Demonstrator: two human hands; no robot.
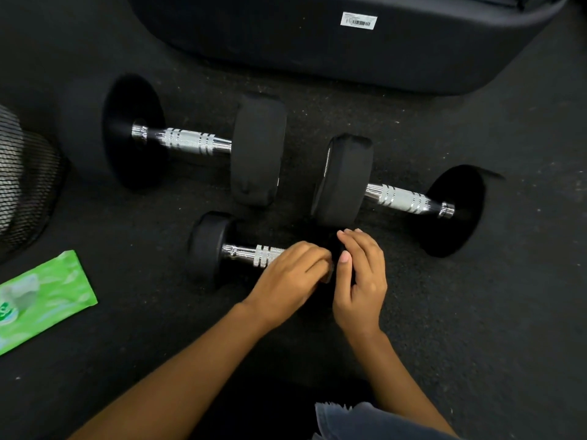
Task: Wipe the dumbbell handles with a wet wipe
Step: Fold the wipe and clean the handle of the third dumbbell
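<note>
Reaching down to the black rubber floor [158,338], a person is working at the small dumbbell [209,246], which is lying directly under both hands.

- Left hand [292,274] is curling its fingers down over the right part of the chrome handle [254,253], apparently gripping it. No wipe is showing; whether one is tucked under the palm, cannot tell.
- Right hand [362,277] is lying with fingers nearly straight and relaxed against the dumbbell's hidden right head, pinching nothing visible.
- Wipe pack [47,296] is sitting well to the left of the left hand.

Handling, as a judgement: the dumbbell is looking solid, stiff and heavy for its size. Its round heads are likely inviting a roll, so steadying one head with the right hand while rubbing along the bar is making sense. The smooth chrome is probably turning slick when wet; the ridged bands are offering better purchase. A wipe itself is going to be limp and light.

Room: two larger dumbbells are lying beyond the hands, one past the left hand [259,157], the other's head [346,182] just beyond the right fingertips, crowding that side. Bare floor is showing between the left hand and the pack, and to the right of the right hand. A mesh basket [25,182] is standing beyond the pack.
</note>
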